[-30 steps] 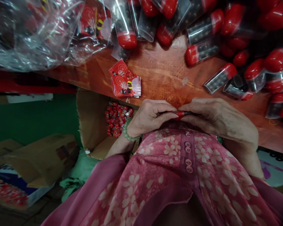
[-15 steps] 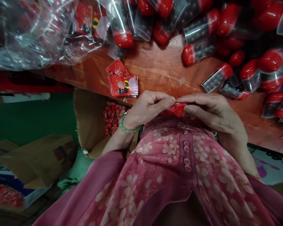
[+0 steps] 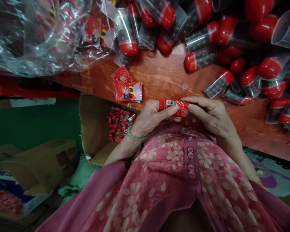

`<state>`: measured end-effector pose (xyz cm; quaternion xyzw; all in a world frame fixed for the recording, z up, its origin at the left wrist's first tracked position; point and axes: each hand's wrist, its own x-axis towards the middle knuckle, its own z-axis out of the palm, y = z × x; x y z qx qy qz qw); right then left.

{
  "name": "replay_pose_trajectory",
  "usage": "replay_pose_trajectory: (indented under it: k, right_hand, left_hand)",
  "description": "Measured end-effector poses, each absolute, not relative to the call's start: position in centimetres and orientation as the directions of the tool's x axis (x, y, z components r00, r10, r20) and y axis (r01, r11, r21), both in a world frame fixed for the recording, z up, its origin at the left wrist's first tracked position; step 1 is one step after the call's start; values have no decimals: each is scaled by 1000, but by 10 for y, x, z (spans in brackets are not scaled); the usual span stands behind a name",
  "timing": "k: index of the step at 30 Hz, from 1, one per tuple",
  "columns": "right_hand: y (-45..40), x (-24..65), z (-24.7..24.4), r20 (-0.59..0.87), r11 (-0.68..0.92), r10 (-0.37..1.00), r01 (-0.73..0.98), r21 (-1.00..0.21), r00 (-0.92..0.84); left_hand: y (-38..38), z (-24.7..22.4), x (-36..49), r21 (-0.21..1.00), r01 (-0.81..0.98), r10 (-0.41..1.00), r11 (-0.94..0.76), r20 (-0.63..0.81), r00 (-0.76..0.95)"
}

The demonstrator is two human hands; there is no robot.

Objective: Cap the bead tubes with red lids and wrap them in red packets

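Observation:
Between both hands, close to the table's front edge, is a red printed sleeve (image 3: 181, 110) with a white barcode. It appears to be wrapped round a small capsule bottle, though my fingers hide much of it. My left hand (image 3: 151, 117) grips its left part, thumb across the printed side. At its right end, my right hand (image 3: 210, 114) pinches with thumb and index finger. A fanned stack of flat red printed sleeves (image 3: 128, 90) lies on the table, up and left of my left hand.
Clear capsule bottles with red caps and dark beads (image 3: 200, 61) crowd the table's back and right. A clear plastic bag (image 3: 38, 42) covers the back left. Below the table's edge, a cardboard box (image 3: 91, 129) holds several red wrapped bottles (image 3: 120, 124).
The red sleeve has turned so that its barcode faces up, and more of it shows. My left hand has moved slightly left and down; my right fingers stay at the right end.

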<state>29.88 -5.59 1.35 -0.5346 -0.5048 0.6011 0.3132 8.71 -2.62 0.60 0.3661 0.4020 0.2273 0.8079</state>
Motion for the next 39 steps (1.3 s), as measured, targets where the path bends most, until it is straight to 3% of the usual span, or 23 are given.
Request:
replay_pose_trajectory:
  k: [4, 10, 13, 19, 29, 35, 39]
  right_hand:
    - [-59, 296, 11, -319, -303, 923, 104, -947, -215]
    - [-62, 298, 16, -244, -192, 946, 237, -952, -215]
    - [-61, 301, 20, -191, -134, 956, 250, -959, -222]
    - [-58, 303, 25, -158, -48, 921, 299, -953, -357]
    - [-53, 305, 28, -254, -17, 858, 468, -883, -447]
    - [-58, 317, 27, -209, -62, 909, 380, -923, -360]
    - [-67, 319, 30, -183, -52, 934, 390, -919, -307]
  left_hand:
    - [-25, 7, 88, 747, -77, 644, 661, -511, 569]
    - [-21, 11, 84, 710, -44, 604, 703, -564, 563]
    - [-17, 13, 82, 765, -34, 668, 643, -538, 515]
    - [-6, 20, 80, 850, 245, 626, 466, -513, 588]
    - [-2, 17, 78, 933, 296, 590, 205, -359, 723]
    - [-3, 15, 75, 923, 285, 643, 258, -384, 663]
    - [-4, 16, 79, 932, 339, 649, 127, -337, 683]
